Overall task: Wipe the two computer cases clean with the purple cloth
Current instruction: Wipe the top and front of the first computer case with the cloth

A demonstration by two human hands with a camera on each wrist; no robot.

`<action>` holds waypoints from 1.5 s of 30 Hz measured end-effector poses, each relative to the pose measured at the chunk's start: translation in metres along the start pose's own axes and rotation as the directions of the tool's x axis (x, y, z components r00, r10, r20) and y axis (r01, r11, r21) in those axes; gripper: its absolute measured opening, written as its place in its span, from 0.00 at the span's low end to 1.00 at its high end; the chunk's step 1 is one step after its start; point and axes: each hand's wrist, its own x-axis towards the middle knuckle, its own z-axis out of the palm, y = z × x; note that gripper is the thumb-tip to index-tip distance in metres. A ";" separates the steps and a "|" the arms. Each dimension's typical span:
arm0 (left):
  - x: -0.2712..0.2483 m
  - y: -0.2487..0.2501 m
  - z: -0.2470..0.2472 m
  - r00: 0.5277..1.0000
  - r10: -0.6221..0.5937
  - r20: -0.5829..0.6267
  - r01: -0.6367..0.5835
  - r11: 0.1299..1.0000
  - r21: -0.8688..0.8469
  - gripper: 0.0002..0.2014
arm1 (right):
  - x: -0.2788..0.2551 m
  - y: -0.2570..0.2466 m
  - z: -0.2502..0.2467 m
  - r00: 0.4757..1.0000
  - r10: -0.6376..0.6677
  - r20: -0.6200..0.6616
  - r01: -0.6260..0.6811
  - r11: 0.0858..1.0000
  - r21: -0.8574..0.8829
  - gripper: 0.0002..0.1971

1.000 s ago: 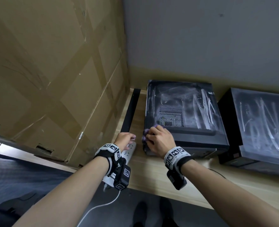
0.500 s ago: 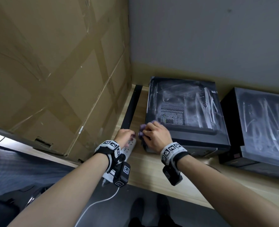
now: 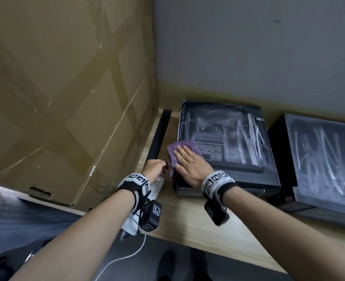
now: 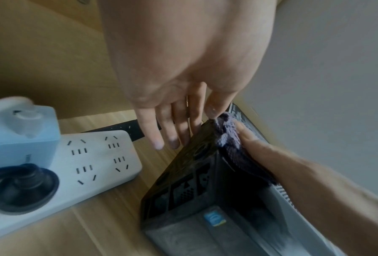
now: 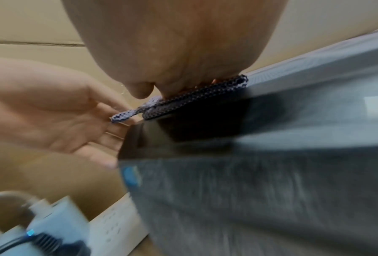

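Two dusty black computer cases lie flat on the wooden desk, the left case (image 3: 238, 138) and the right case (image 3: 325, 159), both streaked with wipe marks. The purple cloth (image 3: 179, 148) lies spread on the left case's near-left corner, one corner hanging over the left edge. My right hand (image 3: 189, 165) presses flat on the cloth with straight fingers. My left hand (image 3: 155, 166) is beside the case's left wall. In the left wrist view its fingers (image 4: 175, 121) are straight and the thumb touches the cloth's hanging corner (image 4: 225, 121). The right wrist view shows the cloth (image 5: 194, 102) under my palm.
A tall cardboard box (image 3: 66, 98) walls off the left. A white power strip (image 3: 157, 187) with plugs lies under my left wrist, its cable running off the desk edge (image 3: 187, 230). A black bar (image 3: 160, 134) lies between box and case. A grey wall stands behind.
The cloth was bunched under my curled right hand at the case's corner. It now lies spread out, with my right hand flat on it and slightly farther onto the top.
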 end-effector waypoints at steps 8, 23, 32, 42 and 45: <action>-0.007 0.016 0.012 0.997 0.021 0.072 -0.024 0.998 0.051 0.19 | -0.005 0.012 -0.004 0.999 0.041 0.000 -0.041 0.999 0.007 0.33; -0.009 0.014 0.038 0.992 0.124 0.032 -0.127 0.928 0.350 0.28 | -0.124 0.092 0.000 0.908 0.410 -0.089 -0.407 0.912 0.052 0.33; -0.008 0.019 0.046 0.990 0.114 -0.089 -0.078 0.938 0.337 0.21 | -0.107 0.063 0.004 0.824 0.558 -0.101 -0.543 0.827 0.146 0.40; -0.015 0.010 0.048 0.978 0.183 -0.096 -0.141 0.931 0.336 0.06 | -0.100 0.046 0.011 0.935 0.327 -0.139 -0.310 0.941 0.133 0.37; -0.009 0.007 0.049 0.981 0.171 -0.087 -0.130 0.927 0.353 0.05 | -0.129 0.085 0.013 0.924 0.346 -0.164 -0.333 0.938 0.100 0.36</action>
